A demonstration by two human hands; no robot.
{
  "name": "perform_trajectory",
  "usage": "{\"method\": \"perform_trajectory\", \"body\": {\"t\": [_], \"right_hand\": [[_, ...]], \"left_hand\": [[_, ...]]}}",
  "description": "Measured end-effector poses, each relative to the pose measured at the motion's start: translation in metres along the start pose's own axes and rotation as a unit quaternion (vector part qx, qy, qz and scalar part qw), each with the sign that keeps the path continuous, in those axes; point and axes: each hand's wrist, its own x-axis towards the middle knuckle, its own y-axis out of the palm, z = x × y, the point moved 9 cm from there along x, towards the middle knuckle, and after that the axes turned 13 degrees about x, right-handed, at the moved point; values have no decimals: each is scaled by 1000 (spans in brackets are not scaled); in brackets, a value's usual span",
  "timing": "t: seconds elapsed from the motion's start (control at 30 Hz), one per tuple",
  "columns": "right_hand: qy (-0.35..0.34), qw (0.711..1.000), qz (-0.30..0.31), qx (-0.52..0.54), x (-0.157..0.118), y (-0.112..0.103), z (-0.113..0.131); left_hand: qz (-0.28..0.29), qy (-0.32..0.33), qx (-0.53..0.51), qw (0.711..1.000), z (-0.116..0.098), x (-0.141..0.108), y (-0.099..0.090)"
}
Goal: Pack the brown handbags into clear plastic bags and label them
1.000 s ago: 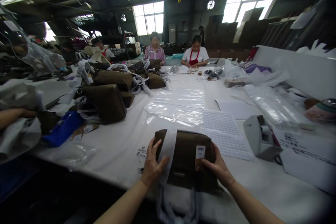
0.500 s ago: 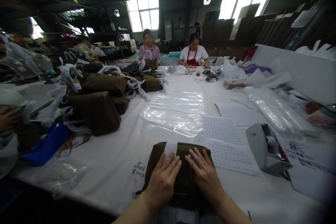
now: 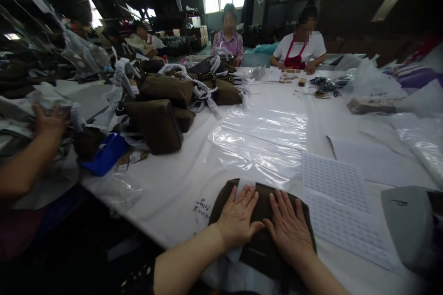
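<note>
A dark olive-brown bag (image 3: 263, 203) lies flat on the white table at the near edge. My left hand (image 3: 238, 219) rests on its left half, fingers spread, over a white strip (image 3: 248, 183) that runs across the bag. On the right half lies my right hand (image 3: 289, 223), palm down with the fingers apart. Neither hand grips anything. Just beyond the bag are clear plastic sheets (image 3: 263, 133), and printed label sheets (image 3: 335, 193) lie to its right.
At the left, several brown bags (image 3: 152, 124) with wrapped handles are piled by a blue tape dispenser (image 3: 107, 154). A co-worker's hand (image 3: 50, 122) presses pale material there. A grey tape dispenser (image 3: 408, 226) stands at the right. Two people sit across the table.
My view has turned left and tilted down. Both hands stay on the bag, with fingers more spread and thumbs now showing. More of the co-worker's arm at the left has come into view.
</note>
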Motion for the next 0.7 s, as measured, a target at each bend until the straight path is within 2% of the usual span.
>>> {"method": "perform_trajectory", "body": {"t": [0.07,0.1,0.17,0.2,0.27,0.3,0.37,0.47,0.53,0.6,0.7], "right_hand": [[-7,1000,-8,1,-2,-2,1],[-10,1000,-11,3,-3,-3,2],[-16,1000,-17,9,-4,-6,4],[-19,1000,-19,11,-5,-8,5],[-22,999,-23,11,-5,-10,6],[-23,999,-23,10,-6,-10,7],[-25,999,-24,5,-5,-11,8],[-27,999,-20,-4,-5,-11,9],[-27,999,-16,-8,-5,-12,10],[-26,1000,-14,-9,-5,-13,9],[-31,999,-11,1,-5,-16,10]], "left_hand": [[-49,-13,-31,998,6,-10,-20],[-92,-47,-51,993,16,-19,-33],[-183,-179,-101,961,51,-47,-53],[-207,-256,-128,936,70,-64,-55],[-195,-362,-171,895,95,-90,-43],[-171,-382,-187,889,99,-96,-33],[-139,-390,-211,885,99,-98,-13],[-171,-413,-238,862,97,-96,5],[-193,-441,-254,839,100,-97,11],[-201,-475,-263,815,111,-111,12],[-210,-537,-239,781,137,-166,0]]}}
